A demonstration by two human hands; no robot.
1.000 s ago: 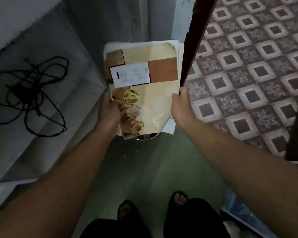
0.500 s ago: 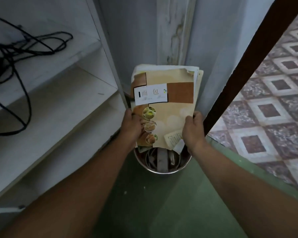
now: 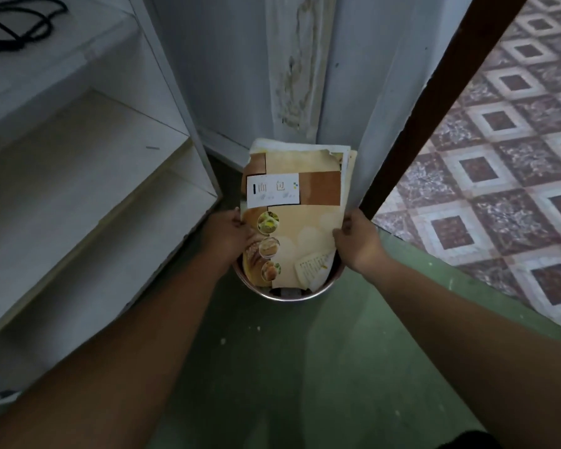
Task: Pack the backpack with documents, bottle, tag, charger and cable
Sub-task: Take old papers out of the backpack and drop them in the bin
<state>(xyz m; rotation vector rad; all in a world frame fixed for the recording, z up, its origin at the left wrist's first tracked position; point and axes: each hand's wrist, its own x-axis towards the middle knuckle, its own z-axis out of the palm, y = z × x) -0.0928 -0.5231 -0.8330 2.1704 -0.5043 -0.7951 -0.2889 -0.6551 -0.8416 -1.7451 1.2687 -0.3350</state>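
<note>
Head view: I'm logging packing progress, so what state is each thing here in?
metal bin: open-topped, standing on the green floor.
documents: upright stack, held at both side edges, lower end at the bin's mouth.
left hand: grips the stack's left edge.
right hand: grips the stack's right edge.
black cable: tangled on the upper shelf, untouched.

View: one wide-angle camera worn on the person's head.
Facing: forward and steeply down into a corner, documents [image 3: 308, 231] at centre, green floor [image 3: 305, 367] below.
Nearness: close; forearms [image 3: 149, 345] span the lower frame.
</note>
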